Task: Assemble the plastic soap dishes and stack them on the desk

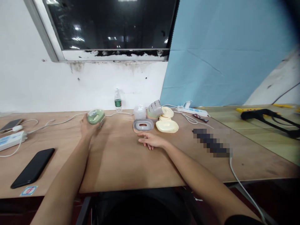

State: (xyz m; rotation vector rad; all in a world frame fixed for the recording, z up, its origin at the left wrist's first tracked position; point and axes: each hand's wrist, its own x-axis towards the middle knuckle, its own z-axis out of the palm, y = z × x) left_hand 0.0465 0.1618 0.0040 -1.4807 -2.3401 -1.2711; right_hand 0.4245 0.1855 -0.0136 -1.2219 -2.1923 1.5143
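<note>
Past your desk (122, 165), a window (112, 25) sits at eleven o'clock, blue sheet (201, 56) at one. Your left grip (86, 127) clasps a green container (96, 117); your right grip (151, 140) spreads loosely.

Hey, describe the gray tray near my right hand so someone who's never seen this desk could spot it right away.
Find the dark window, then look down to the brown table below it. Just beyond the right hand sits the gray tray, left of a pale yellow dish. Unlike that dish, it is gray, with an oblong slot in its middle.
</note>
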